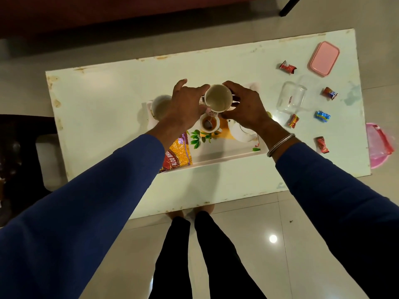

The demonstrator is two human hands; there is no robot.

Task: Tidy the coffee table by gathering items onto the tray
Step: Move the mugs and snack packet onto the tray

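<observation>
One view only: head cam, wide-angle, looks steeply down and fwd from standing height. White coffee table (103, 100) runs across mid-frame, tilted, seen nearly top-down; its right end sits near the frame edge. Both sleeved arms reach in from the bottom corners toward centre. Legs and floor tiles (302, 244) fill the bottom. No 2nd view, so no overlap.

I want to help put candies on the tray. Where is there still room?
The tray is bare along its near edge, between the snack packet and its right corner. Around the cup in both hands, the small cup and the left cup, it's crowded.
</observation>
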